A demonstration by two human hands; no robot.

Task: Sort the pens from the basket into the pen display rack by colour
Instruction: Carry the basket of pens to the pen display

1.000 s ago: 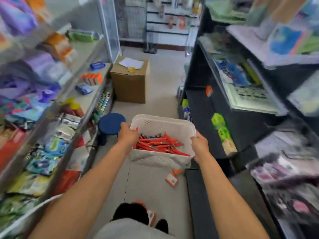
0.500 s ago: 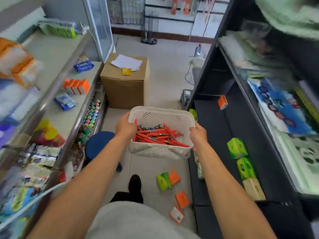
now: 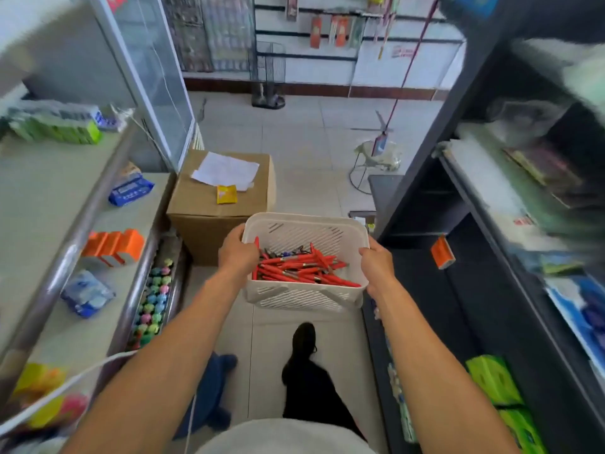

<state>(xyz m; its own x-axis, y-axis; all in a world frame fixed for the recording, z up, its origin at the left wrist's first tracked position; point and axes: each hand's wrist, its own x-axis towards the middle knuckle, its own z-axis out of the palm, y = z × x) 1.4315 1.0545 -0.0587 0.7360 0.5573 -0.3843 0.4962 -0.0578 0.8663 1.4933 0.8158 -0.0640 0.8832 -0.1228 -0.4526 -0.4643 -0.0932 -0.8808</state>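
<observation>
At 9 o'clock of the view a pale shelf (image 3: 65,198) is seen, with orange boxes (image 3: 113,247) and a blue packet (image 3: 131,190) laid on it. At 11 o'clock of the basket a carton (image 3: 209,217) stands on the floor, with a paper (image 3: 226,172) on its lid.

The left hand (image 3: 237,253) is curled over the 9 o'clock rim of the basket (image 3: 307,221), its fingers hooked inside. The basket is held level in the air at mid-view, above the floor, probably so that nothing spills. The pens (image 3: 301,268) lie in a loose heap on its bottom. They are mostly red, with a few darker ones towards 12 o'clock. The right hand (image 3: 376,267) is wrapped round the 3 o'clock rim. Opposite rims are judged to be gripped so that the load is balanced while it is carried. A shoe (image 3: 304,339) is seen at 6 o'clock, below the basket.

At 3 o'clock a dark shelf (image 3: 491,306) carries an orange box (image 3: 442,253), with green packs (image 3: 494,381) at 5 o'clock.

No pen rack can be made out with certainty, as the goods hung on the far wall at 12 o'clock are too blurred. Sorting is judged not yet begun, since every pen is in the basket.
</observation>
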